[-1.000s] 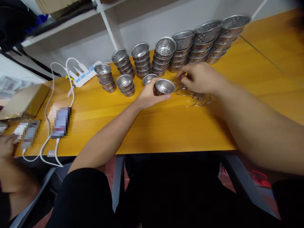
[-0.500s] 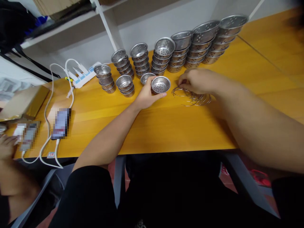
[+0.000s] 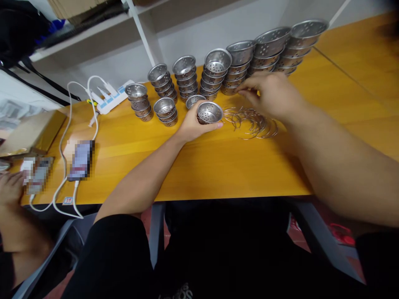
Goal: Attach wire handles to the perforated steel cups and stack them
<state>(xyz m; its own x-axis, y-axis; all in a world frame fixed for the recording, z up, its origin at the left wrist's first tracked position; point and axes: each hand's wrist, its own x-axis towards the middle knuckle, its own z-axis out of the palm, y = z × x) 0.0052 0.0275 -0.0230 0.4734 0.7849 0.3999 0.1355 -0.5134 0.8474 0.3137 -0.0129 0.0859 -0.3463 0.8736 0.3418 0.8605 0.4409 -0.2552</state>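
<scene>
My left hand (image 3: 193, 126) is wrapped round a small perforated metal cup (image 3: 210, 113), holding it upright with its mouth facing up. Its thumb lies along the near side of the cup. To the right of this cup, a loose heap of thin curved metal wires (image 3: 254, 123) lies on the table. Just above and behind the heap is my right hand (image 3: 272, 96), its thumb and fingertips bent close together. Whatever may be between those fingertips is too thin and blurred to make out. Another perforated cup (image 3: 195, 101) stands behind my left hand, partly hidden.
Stacks of perforated metal cups (image 3: 183, 77) line the back of the yellow table (image 3: 199, 174). A short stack (image 3: 165, 111) stands left of my hand. Further left are a power strip (image 3: 115, 97), white cables and a phone (image 3: 81, 160). Another person's hand (image 3: 11, 187) rests at the left edge.
My right hand has risen from the wire heap and moved slightly right and back, exposing more wires. My left hand still holds the cup in nearly the same place.
</scene>
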